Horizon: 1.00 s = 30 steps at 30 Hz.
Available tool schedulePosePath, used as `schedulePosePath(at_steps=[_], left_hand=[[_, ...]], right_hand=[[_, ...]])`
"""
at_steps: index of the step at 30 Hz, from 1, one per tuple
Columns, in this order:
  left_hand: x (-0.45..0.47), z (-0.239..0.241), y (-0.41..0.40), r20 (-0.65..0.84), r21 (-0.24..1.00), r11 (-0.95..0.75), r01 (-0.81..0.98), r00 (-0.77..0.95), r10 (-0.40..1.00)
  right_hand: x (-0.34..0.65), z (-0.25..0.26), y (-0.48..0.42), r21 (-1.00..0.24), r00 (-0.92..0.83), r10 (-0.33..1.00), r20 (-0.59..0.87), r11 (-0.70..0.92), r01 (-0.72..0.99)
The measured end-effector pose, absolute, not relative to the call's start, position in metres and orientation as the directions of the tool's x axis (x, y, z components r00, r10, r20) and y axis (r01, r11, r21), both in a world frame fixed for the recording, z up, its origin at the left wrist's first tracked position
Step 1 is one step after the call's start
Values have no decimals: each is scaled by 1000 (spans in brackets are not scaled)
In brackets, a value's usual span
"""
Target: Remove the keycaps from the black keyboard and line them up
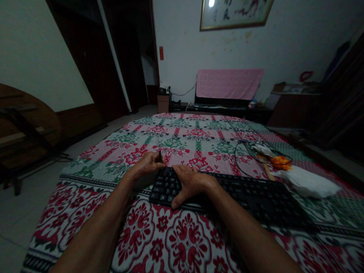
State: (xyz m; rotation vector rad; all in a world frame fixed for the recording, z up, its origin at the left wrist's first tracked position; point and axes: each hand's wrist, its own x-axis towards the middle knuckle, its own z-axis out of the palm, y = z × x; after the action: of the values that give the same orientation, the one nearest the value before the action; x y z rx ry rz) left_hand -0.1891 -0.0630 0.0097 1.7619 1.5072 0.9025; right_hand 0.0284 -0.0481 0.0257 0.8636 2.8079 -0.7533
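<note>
A black keyboard [257,199] lies on a patterned cloth, running from the middle to the right. My right hand [189,184] spans its left part, the thumb by the front edge and the fingers toward the back edge, holding it. Some keys are hidden under that hand and forearm. Just beyond the keyboard's back left corner, my left hand [149,163] is closed in a pinch. A small dark object [160,156] sticks up from between its thumb and fingers; its kind cannot be made out.
The flowered cloth [187,235] covers the broad surface. Right of the keyboard are a white crumpled bag [309,182], an orange item [281,162] and a looped black cable [236,161]. A pink cloth [229,83] hangs over a dark screen at the far wall.
</note>
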Motion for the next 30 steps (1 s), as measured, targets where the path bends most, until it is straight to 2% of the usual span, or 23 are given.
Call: schedulePosePath(at_steps=[9,17,24,30], left_hand=[[-186,13,-70,23,910,-21,413,-1,1000],[-185,13,-65,89,863,-106,494,59,994],[-184,13,-68,56,874,-53,483,7,998],[-185,15,-65,50,855,-85,512,81,995]], right_hand=[[29,27,-48,-441,-836,496,-235,712,547],[29,28,-48,-444,-832,498,-245,705,553],[29,26,-47,-449,-830,505,-239,700,555],[29,25,-47,-455,-837,498,-226,705,543]])
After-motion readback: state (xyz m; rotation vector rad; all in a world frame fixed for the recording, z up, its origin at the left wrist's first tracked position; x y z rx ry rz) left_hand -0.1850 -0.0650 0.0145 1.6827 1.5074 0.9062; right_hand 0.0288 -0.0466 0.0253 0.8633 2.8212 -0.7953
